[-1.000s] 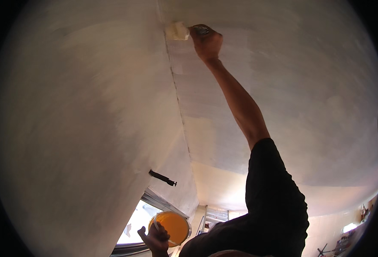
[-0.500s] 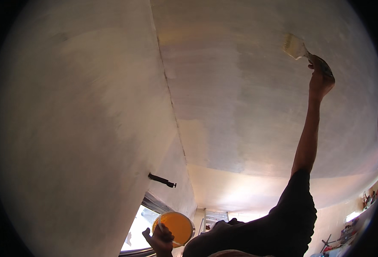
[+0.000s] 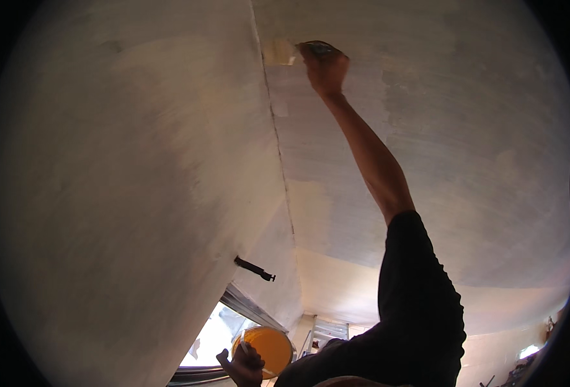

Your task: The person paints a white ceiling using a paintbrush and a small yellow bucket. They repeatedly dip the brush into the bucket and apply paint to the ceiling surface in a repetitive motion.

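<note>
High up at the ceiling (image 3: pixel 440 142), my right hand (image 3: pixel 327 72) is closed around the handle of a wide paintbrush (image 3: pixel 280 53). The pale brush head points left, against the surface close to the cracked seam where ceiling and wall meet. Low in the view my left hand (image 3: pixel 246 366) grips the white handle of an orange-yellow bucket (image 3: pixel 273 348), thumb sticking out to the side. The bucket's contents cannot be made out.
A pale wall (image 3: pixel 117 206) fills the left side, with a dark bracket-like fitting (image 3: pixel 255 268) jutting from it. Below that is a bright window (image 3: pixel 214 332). A metal ladder (image 3: pixel 329 329) stands behind my dark-sleeved arm. Clutter (image 3: pixel 523 371) lies at the lower right.
My right hand has swept the paintbrush leftward across the ceiling to the seam. My left hand and the bucket stay nearly in place, and the view has shifted slightly.
</note>
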`<state>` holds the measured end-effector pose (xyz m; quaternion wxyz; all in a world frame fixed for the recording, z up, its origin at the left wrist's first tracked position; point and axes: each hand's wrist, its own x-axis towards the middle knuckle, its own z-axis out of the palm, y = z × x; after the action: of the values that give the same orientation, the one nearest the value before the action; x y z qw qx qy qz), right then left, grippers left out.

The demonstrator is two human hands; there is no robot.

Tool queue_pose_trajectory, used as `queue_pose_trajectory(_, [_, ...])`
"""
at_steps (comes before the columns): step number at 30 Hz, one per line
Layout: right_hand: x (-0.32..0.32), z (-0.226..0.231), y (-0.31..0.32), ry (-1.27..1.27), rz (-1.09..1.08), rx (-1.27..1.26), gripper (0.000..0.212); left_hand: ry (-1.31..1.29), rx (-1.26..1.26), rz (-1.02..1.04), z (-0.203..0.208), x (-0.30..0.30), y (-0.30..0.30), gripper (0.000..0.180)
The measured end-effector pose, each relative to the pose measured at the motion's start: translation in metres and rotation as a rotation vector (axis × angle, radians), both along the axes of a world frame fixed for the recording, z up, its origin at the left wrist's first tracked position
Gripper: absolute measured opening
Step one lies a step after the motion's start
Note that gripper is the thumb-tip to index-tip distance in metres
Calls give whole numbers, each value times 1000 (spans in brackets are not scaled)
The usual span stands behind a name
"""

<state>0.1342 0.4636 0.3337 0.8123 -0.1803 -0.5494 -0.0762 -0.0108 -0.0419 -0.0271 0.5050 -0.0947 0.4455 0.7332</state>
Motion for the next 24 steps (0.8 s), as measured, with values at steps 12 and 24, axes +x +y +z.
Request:
queue_pose_trajectory(12, [76, -2, -17, -81, -208, 10, 20, 270, -13, -107, -10, -1, 0, 64])
queue_pose_trajectory(24, [328, -23, -208, 207, -548, -229, 18, 53, -10, -143, -25, -17, 11, 62])
